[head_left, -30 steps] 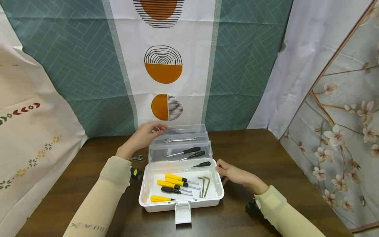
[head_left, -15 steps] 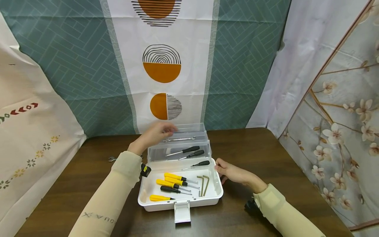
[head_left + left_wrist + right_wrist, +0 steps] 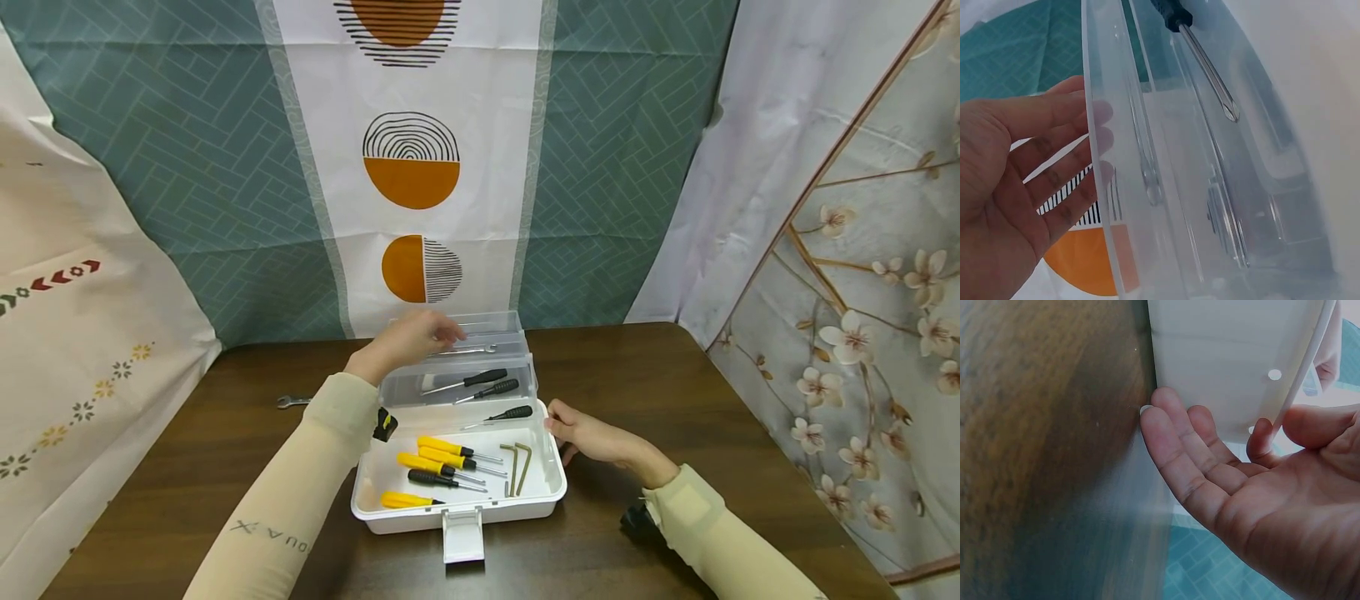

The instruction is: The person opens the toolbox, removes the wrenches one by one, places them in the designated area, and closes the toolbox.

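A white toolbox (image 3: 390,523) stands unfolded on the table, with its clear tiered trays (image 3: 405,383) raised at the back. My left hand (image 3: 408,340) is over the rearmost tier. In the left wrist view its fairly straight fingers (image 3: 1063,169) touch the outside of a clear plastic wall, fingertips showing through. My right hand (image 3: 596,437) holds the box's right side, thumb (image 3: 1316,425) at the rim and fingers along the outer wall. Yellow screwdrivers (image 3: 442,447), a black screwdriver (image 3: 431,479) and hex keys (image 3: 522,471) lie in the base.
Several black-handled screwdrivers (image 3: 486,377) and a wrench (image 3: 480,349) lie in the trays. Another wrench (image 3: 291,402) is on the wooden table (image 3: 637,375), left of the box. The front latch (image 3: 463,542) hangs down. Patterned cloth (image 3: 615,167) stands behind the table.
My left hand has moved rightward from the left corner of the rear tier toward its middle, showing more of the table wrench again. The right hand stays at the box's side.
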{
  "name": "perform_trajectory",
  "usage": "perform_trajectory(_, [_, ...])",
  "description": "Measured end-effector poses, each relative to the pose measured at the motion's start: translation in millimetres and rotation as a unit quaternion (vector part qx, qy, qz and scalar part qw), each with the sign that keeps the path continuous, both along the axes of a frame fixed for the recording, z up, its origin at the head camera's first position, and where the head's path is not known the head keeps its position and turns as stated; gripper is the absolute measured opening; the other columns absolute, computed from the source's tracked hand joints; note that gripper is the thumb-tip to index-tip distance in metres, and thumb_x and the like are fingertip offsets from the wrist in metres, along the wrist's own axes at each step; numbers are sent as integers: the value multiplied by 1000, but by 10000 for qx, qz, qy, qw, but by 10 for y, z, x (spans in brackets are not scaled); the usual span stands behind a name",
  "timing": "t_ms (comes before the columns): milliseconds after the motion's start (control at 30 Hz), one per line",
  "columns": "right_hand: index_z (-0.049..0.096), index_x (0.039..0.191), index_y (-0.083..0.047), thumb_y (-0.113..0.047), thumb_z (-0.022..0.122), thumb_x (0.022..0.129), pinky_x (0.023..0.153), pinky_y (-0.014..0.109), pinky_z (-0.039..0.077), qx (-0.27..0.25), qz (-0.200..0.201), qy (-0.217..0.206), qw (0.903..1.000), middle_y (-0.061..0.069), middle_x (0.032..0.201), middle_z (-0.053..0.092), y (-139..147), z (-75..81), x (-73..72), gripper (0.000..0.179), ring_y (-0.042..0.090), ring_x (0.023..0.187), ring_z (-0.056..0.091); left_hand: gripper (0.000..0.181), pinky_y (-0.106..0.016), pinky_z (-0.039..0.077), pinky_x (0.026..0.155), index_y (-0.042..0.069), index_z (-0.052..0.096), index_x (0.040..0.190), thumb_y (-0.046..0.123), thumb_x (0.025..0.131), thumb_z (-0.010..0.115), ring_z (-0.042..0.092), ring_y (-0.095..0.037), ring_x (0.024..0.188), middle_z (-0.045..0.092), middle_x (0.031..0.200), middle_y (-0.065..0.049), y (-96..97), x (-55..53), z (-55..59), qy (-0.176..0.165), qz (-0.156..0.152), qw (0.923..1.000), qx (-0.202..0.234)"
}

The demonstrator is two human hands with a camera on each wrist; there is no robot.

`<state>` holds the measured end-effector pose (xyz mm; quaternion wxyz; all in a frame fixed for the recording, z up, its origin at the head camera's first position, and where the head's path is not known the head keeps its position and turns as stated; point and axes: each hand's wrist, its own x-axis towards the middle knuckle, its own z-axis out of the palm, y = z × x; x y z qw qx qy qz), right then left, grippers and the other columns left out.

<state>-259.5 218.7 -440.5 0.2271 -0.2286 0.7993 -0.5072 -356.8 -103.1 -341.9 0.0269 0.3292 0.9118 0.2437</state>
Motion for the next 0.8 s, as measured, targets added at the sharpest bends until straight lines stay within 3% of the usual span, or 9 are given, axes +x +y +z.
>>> perform_trajectory(167, [42,111,0,-17,37,114,80,48,59,9,12,16,10000,18,112,57,-1,-7,-4,18,24,99,61,37,-40,58,94,4,76,121,-13,95,57,70,-24,101,76,115,-9,49,1,21,41,-73,9997,-219])
perform_trajectory(433, [41,111,-1,-19,37,114,80,45,59,69,-3,-6,10000,17,111,57,19,-16,3,19,24,100,61,29,-38,57,96,7,77,119,-5,94,71,71,-22,104,77,113,-4,151,5,11,30,-175,9983,-559])
perform_trajectory(800, [42,111,0,-19,36,114,80,47,59,79,-23,-6,10000,17,112,56,15,-17,-2,19,24,100,60,30,-35,58,90,7,80,114,-9,89,74,70,-20,96,77,105,-4,210,17,4,308,-100,9953,-910])
